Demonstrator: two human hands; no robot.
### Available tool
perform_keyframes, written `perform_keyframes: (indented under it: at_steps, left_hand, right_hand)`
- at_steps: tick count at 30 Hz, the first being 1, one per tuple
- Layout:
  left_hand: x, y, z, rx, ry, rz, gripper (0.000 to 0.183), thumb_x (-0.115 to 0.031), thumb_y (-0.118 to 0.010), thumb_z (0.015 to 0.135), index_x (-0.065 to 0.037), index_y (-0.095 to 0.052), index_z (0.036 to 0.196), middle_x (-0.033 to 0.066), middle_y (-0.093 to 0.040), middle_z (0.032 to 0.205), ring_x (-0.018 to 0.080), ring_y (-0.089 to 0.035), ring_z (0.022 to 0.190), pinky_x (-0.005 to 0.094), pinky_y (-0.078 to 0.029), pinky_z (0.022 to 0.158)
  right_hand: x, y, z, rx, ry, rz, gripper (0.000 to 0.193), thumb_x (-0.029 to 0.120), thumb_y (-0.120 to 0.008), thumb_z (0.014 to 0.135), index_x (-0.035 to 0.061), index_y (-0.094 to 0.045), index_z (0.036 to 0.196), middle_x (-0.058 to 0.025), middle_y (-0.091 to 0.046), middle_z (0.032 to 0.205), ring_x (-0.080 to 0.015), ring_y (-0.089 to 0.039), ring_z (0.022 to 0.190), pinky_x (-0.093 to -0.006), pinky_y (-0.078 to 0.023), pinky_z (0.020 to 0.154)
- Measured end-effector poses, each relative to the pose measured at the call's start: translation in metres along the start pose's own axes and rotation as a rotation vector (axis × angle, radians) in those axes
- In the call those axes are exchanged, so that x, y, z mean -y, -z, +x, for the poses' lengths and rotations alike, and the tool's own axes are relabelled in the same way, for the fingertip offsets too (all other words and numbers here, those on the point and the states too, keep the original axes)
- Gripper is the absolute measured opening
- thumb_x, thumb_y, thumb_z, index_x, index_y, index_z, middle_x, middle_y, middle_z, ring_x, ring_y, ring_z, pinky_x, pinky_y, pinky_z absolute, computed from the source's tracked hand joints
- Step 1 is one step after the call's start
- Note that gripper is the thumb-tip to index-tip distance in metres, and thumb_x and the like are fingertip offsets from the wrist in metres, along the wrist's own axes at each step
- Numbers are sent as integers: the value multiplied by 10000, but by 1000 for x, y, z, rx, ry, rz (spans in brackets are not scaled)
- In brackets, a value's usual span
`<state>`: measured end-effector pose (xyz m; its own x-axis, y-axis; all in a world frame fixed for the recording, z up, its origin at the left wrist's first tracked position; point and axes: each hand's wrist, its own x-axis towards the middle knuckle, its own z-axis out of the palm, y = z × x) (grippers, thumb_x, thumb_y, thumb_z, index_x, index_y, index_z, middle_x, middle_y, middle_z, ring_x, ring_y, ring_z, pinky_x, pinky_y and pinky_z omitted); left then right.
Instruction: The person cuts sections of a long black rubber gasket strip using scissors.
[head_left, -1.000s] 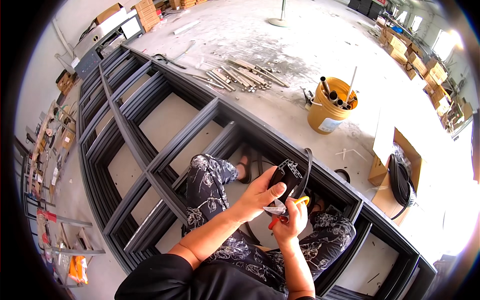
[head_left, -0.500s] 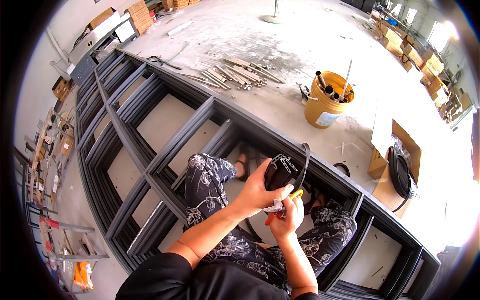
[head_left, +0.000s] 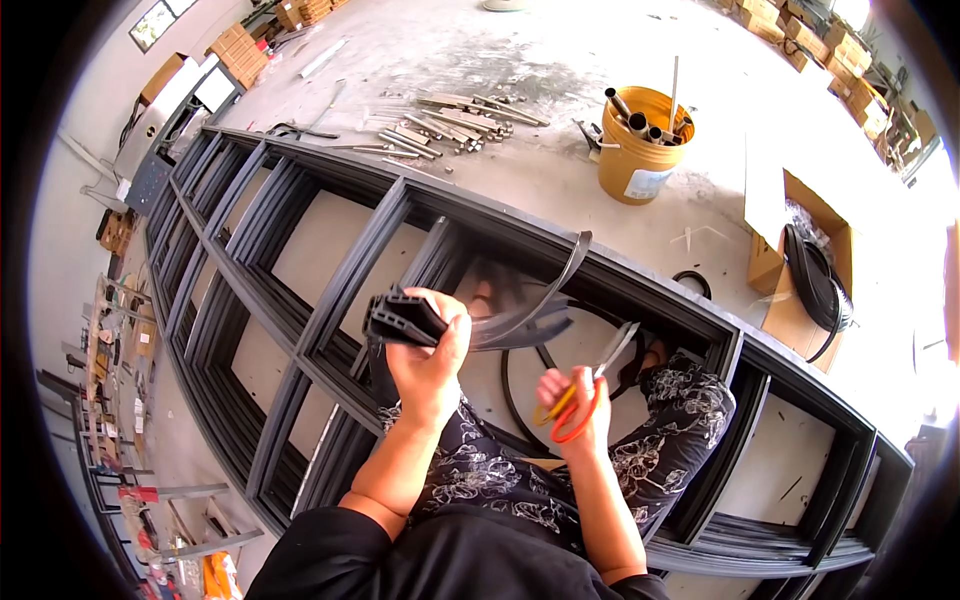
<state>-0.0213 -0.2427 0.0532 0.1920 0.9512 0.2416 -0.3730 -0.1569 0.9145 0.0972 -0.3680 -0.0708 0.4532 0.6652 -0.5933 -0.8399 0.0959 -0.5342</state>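
Observation:
A bundle of short black rubber sealing strips (head_left: 400,318) is gripped in my left hand (head_left: 432,378), its cut ends turned to the left. A longer black strip (head_left: 566,275) arches up to the right from behind that hand. In my right hand (head_left: 590,430), scissors (head_left: 616,347) with orange-red and yellow handles point up and away, their blades apart from the bundle. The fingers wrap round the handles. Between my legs, loops of black strip (head_left: 507,392) lie on the floor, partly hidden by my hands.
Stacked dark grey metal frames (head_left: 300,350) surround my legs. Beyond them stand a yellow bucket (head_left: 640,165) of tubes and a cardboard box (head_left: 768,275) with a coil of black strip (head_left: 805,275). Metal bars (head_left: 450,125) lie scattered on the far floor.
My left hand has swung left with the bundle, turning its ends from upward to leftward. My right hand has moved apart from it, and the scissors' blades now show.

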Motion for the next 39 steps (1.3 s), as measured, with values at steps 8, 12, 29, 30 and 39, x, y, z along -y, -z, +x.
perform_keyframes:
  at_steps: [8,12,29,30,39]
  left_hand:
    - [6,10,-35,118,1,61,313,12,-672,863,-84,-405,994,32,-467,901,118,-473,819,273,-431,788]
    - [15,14,-50,227,-109,130,346,23,-686,829,-91,-403,993,36,-454,893,137,-461,764,286,-414,723]
    - [-37,2,-41,196,-176,-37,401,-238,-783,824,-145,-407,931,-30,-447,764,110,-427,684,293,-352,677]
    - [-41,3,-38,172,-174,-46,408,-241,-787,819,-146,-405,926,-32,-435,758,109,-419,683,292,-341,680]
    - [-70,53,-21,94,-157,-31,316,-243,-716,867,-146,-418,909,-43,-358,756,102,-376,691,286,-305,687]
  right_hand:
    - [-38,-44,0,116,-482,464,557,551,-529,946,15,-440,1066,-376,-477,1253,-494,-499,1201,-558,-417,1059]
    - [-53,-51,21,350,-425,468,596,634,-469,933,68,-641,1004,-103,-693,915,-260,-662,921,-410,-504,912]
    - [24,-64,107,3,31,418,181,-30,-605,831,-81,-473,943,-208,-600,842,-321,-655,753,-408,-616,735]
    - [18,-54,122,0,74,401,171,-47,-589,823,-88,-468,937,-212,-595,828,-326,-653,744,-411,-615,732]
    - [-15,-29,166,-82,9,533,133,-90,-543,834,-92,-474,948,-211,-582,830,-335,-622,719,-437,-590,698]
